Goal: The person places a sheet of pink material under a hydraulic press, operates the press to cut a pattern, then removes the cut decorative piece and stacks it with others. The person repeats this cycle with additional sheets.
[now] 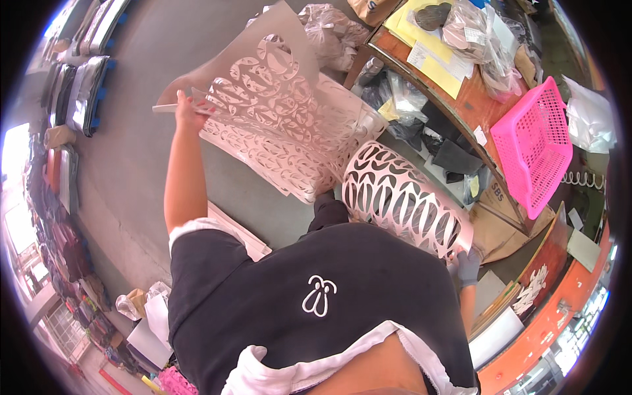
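- My left hand (pixel 191 116) is at the end of a bare arm stretched far out to the upper left, the elbow almost straight.
- Its fingers are closed around the near left edge of a broad, pale pink, thin sheet with a cut-out leaf-like pattern (pixel 299 66) — a firm hold, the thumb side partly hidden by the sheet.
- That sheet rises in a bend from my grip, its plain border curving up at the far end, above a pale pink pile of patterned cut sheets (pixel 263 157) in front of me.
- My right hand (pixel 466 261) is low at my right side, the forearm mostly behind my black top (pixel 388 283); a grey covering shows over the hand.
- Its fingertips grip the lower right end of a pale pink, curled lattice sheet with pointed oval openings (pixel 403 185) — this one arches from beside the pile down to my hand.
- Beyond it, on the right, a bright pink, perforated plastic basket (pixel 536 148) sits tilted at the edge of a reddish-brown wooden table (pixel 484 108).
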`<action>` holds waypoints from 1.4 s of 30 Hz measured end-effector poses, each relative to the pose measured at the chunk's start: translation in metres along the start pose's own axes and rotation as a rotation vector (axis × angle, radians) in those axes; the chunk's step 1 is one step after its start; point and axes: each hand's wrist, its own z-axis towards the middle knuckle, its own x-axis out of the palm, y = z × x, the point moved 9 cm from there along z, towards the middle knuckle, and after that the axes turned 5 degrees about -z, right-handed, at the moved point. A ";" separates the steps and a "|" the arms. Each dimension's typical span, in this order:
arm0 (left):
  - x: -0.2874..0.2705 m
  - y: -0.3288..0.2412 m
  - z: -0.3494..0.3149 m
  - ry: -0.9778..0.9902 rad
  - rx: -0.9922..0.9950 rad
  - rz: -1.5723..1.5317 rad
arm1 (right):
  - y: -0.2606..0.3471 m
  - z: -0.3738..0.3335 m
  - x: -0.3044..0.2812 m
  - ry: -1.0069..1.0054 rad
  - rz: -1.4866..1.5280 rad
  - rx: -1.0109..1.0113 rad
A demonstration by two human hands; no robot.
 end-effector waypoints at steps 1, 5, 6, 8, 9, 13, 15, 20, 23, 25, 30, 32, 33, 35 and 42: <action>-0.025 0.001 0.026 -0.008 -0.102 0.061 | -0.003 0.001 0.004 -0.003 -0.005 0.035; -0.128 0.008 0.115 -0.140 -0.136 0.757 | -0.002 -0.005 0.014 -0.059 0.037 0.056; -0.146 0.014 0.131 -0.198 -0.099 0.758 | -0.003 -0.009 0.017 -0.055 0.057 0.061; -0.168 0.020 0.154 -0.344 0.049 0.800 | -0.004 -0.016 0.018 -0.054 -0.034 0.071; -0.173 0.025 0.157 -0.432 0.158 0.838 | -0.004 -0.018 0.020 -0.038 -0.051 0.052; -0.123 0.105 0.155 0.005 0.252 1.333 | -0.010 -0.025 0.024 -0.014 -0.204 0.056; -0.087 0.167 0.130 0.277 0.241 1.353 | -0.010 -0.030 0.028 -0.016 -0.186 0.043; -0.026 0.258 0.062 0.677 0.173 1.461 | -0.019 -0.055 0.035 -0.037 -0.164 0.161; -0.004 0.274 0.057 0.705 0.157 1.464 | -0.025 -0.068 0.034 -0.100 -0.152 0.205; 0.007 0.265 0.071 0.588 0.258 1.430 | -0.020 -0.072 0.037 -0.110 -0.189 0.110; 0.027 0.244 0.116 0.347 0.454 1.473 | -0.039 -0.078 0.044 -0.028 -0.498 0.251; 0.038 0.230 0.136 0.231 0.504 1.477 | -0.045 -0.079 0.047 -0.002 -0.535 0.313; 0.046 0.225 0.146 0.222 0.528 1.505 | -0.050 -0.081 0.049 0.018 -0.538 0.364; 0.065 0.213 0.168 0.196 0.600 1.553 | -0.061 -0.083 0.050 0.039 -0.535 0.471; 0.116 0.213 0.253 -0.020 0.639 1.592 | -0.083 -0.088 0.041 -0.078 -0.361 0.787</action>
